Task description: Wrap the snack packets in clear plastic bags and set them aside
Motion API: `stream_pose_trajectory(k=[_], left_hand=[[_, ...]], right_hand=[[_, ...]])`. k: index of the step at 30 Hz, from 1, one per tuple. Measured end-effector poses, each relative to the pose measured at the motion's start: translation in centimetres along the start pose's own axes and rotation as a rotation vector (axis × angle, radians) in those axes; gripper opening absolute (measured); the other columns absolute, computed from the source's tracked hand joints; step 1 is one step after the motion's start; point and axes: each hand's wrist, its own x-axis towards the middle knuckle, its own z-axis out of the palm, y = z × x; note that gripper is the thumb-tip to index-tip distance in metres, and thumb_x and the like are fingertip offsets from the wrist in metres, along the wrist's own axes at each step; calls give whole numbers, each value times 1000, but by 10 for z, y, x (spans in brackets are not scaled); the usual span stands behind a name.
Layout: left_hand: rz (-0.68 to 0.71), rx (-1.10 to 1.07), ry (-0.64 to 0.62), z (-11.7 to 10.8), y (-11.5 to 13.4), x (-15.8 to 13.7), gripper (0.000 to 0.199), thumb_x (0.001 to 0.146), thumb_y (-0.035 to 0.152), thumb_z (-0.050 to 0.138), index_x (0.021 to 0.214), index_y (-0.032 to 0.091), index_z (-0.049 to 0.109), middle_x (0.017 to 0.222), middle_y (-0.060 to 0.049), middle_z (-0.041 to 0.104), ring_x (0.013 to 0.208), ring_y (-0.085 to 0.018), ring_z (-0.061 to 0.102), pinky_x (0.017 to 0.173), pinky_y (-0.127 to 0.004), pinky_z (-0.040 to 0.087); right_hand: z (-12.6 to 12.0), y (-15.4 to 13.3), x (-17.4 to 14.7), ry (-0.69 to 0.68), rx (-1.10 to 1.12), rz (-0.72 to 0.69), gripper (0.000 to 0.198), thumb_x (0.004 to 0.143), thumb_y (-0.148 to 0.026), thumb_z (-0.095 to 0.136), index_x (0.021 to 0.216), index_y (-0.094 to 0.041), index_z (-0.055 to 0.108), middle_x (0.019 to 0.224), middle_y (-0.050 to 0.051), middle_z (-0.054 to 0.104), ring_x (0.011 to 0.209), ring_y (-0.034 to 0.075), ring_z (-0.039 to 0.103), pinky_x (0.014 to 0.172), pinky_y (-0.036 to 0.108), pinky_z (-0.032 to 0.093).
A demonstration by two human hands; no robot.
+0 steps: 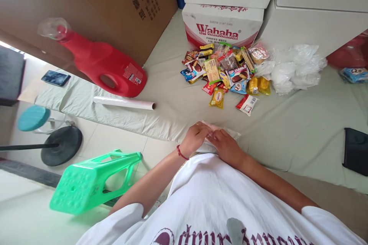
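Observation:
Close to my body, at the near edge of the cloth-covered surface, both hands are closed on a clear plastic bag (232, 134). My left hand (197, 134), with a red cord at the wrist, pinches the bag from the left. From the right my right hand (224, 142) presses its curled fingers against it, nearly touching the left. Something pinkish shows through the plastic, but the hands hide most of it. Beyond them lies a pile of wrapped snacks (212, 71), with a red-and-white packet (247, 104) and a yellow packet (217, 97) at its near side.
Behind the snacks stands a Wahaha carton (222, 26); crumpled clear plastic bags (299, 69) lie to their right. At left are a red jug (106, 65), a white roll (125, 103) and a phone (56, 78). A green stool (83, 183) is on the floor; a black object (356, 151) lies far right.

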Motion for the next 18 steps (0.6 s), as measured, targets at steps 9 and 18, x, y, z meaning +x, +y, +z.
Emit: stream_pose_trajectory(k=[9,18], left_hand=[[49,381,265,26,-22,2,8,82,29,72,86,23,74,98,-9,65,100,-27,58,90,-43,52],[-182,489,330,31,-27,-3,51,70,44,85,104,18,58,132,-21,55,132,-43,49,105,-59,45]], right_hand=[[-39,30,-56,-59,413,93,36,108,-41,44,104,-22,74,89,4,71,81,18,63,79,30,51],[-8,41,-35,34,19,431,10,92,-19,66,101,-17,70,115,13,63,107,28,53,93,39,47]])
